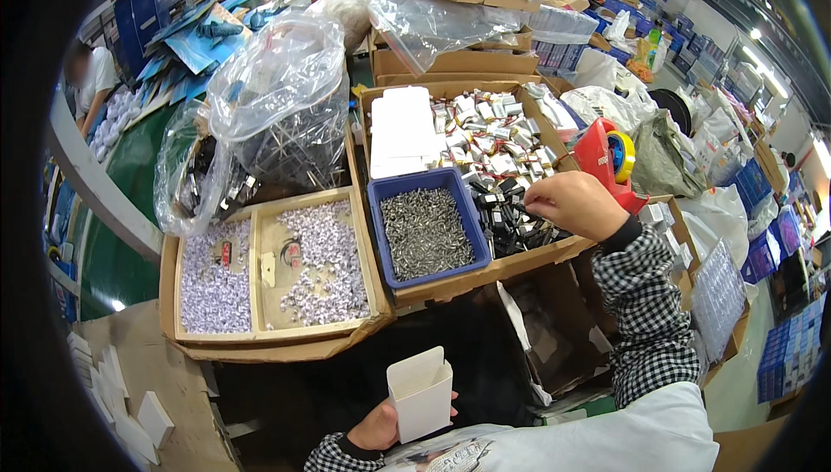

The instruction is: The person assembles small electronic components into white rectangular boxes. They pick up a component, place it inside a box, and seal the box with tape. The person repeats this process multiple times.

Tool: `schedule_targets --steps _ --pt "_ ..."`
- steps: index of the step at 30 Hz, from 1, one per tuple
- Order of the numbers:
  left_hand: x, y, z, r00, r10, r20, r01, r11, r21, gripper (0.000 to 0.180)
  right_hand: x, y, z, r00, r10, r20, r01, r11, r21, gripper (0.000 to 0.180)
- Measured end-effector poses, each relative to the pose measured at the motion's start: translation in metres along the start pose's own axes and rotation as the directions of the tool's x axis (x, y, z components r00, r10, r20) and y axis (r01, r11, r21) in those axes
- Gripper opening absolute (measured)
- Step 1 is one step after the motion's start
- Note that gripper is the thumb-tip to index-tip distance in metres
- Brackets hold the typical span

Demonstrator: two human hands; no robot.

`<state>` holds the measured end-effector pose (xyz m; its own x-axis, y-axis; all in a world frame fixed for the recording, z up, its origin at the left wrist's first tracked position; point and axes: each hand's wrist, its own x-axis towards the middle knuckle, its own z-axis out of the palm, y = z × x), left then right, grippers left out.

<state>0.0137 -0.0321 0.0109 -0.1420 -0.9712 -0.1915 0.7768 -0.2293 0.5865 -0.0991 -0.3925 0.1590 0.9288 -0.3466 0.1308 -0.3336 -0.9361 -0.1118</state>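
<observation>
Near centre, the left hand point(379, 427) grips a white box point(421, 400)! Farther right, the right hand point(576, 203) bunches its fingers over black parts point(509, 228), can't tell if any's held, blue bin point(443, 274) leftward, red tape dispenser point(595, 157) crowding just beyond

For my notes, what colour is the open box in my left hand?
The box is white; the head view shows it best.

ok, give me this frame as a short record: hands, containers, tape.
left hand: holding white box, top flap up
right hand: at black parts; grip unclear
blue bin: small metal pieces
wooden tray: two compartments, small pale pieces in both
tape dispenser: red, yellow roll, beyond right hand
</observation>
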Motion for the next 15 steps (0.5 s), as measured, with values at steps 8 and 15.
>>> schedule_targets --steps 8,15 --pt "-0.004 -0.003 -0.002 0.999 0.012 -0.049 -0.012 1.000 0.000 0.112 0.001 0.015 0.020 0.959 0.202 0.201 -0.131 0.940 -0.316 0.019" --pt "-0.003 -0.007 -0.004 0.999 0.003 -0.050 -0.003 1.000 -0.004 0.108 0.014 0.017 0.024 0.997 -0.063 -0.045 0.068 0.991 0.112 0.017"
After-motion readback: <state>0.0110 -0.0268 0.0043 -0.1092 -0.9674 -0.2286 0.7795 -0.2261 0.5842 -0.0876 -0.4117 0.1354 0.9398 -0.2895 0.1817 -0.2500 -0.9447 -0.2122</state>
